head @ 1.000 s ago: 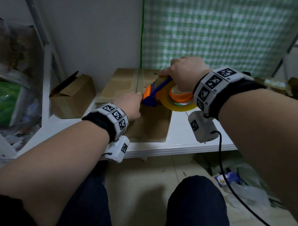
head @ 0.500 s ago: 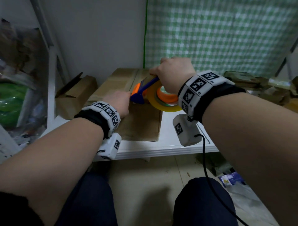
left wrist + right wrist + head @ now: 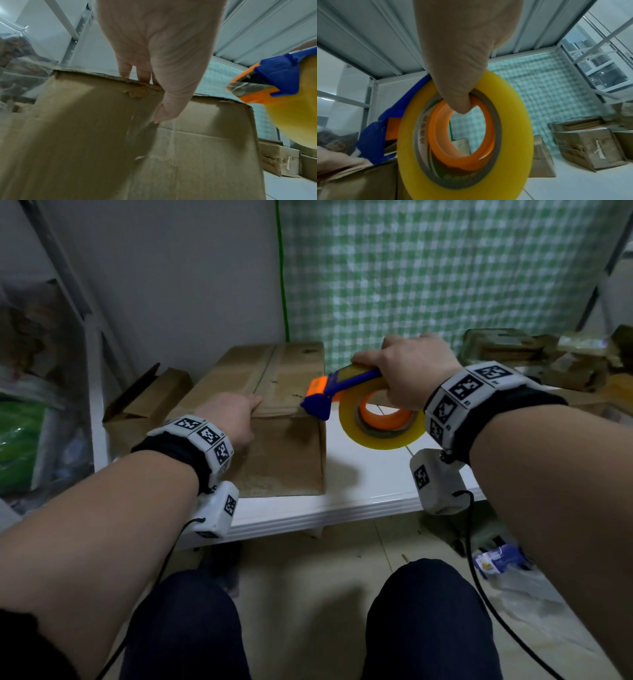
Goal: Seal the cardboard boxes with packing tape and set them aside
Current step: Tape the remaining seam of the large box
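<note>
Tape dispenser [image 3: 342, 383] shifted right; box [image 3: 284, 460] closed, contents hidden.

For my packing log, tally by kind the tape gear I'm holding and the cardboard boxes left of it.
cardboard boxes: 2, the large box and the small open box
tape dispenser: 1
tape roll: 1
total: 4
</note>
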`<state>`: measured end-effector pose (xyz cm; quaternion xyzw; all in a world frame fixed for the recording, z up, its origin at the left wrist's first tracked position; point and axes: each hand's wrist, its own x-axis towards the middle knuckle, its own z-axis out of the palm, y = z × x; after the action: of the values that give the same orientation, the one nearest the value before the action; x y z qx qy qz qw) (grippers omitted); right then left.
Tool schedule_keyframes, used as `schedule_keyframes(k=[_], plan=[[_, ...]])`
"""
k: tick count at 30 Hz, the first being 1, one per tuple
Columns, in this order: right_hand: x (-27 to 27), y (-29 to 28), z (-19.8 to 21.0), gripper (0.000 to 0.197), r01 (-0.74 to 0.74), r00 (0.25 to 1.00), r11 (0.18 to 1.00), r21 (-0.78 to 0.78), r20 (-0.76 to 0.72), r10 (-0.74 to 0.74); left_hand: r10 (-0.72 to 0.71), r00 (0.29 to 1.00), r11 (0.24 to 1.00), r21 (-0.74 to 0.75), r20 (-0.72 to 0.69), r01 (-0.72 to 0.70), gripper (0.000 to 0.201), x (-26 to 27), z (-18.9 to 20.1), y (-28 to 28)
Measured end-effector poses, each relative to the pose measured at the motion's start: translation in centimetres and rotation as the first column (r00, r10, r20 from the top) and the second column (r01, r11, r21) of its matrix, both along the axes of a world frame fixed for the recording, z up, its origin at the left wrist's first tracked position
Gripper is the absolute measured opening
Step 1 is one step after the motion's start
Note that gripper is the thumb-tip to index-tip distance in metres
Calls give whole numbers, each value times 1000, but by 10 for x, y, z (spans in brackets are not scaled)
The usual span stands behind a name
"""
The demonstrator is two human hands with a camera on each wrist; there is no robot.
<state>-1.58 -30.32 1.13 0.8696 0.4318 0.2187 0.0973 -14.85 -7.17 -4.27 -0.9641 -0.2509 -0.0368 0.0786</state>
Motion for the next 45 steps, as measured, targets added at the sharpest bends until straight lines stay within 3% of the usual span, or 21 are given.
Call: schedule_keyframes(k=[13,18,23,28,32,40,45], plan=[[8,-3,-28,54,37,997,998,59,-70,-32,31,999,999,25,16,-32,62,5,-4,-5],[6,1,-18,48,16,1000,1000,24,-23,-16,36,999,999,0,41,-36,61,3,-5,-1],[4,-2,12,51,-11,998,995,100,68,4,43,998,999,-11,37,-43,49,7,0,3],[6,-2,3,49,4,1000,998,61,29,-6,13,1000,999,-30,27,-12,68,8,6,11],[10,-1,-16,48,10,1000,999,46,-7,-10,-9,1000,999,-32,16,9,69,9,7,13],[8,5,-32,47,76,992,993,95,-109,-66,-20,1000,1000,10,4,20,59,9,4,14],[-9,18,-37,51,78,989,991,107,-133,-64,73,997,991,113,-14,-71,29,5,2,14]])
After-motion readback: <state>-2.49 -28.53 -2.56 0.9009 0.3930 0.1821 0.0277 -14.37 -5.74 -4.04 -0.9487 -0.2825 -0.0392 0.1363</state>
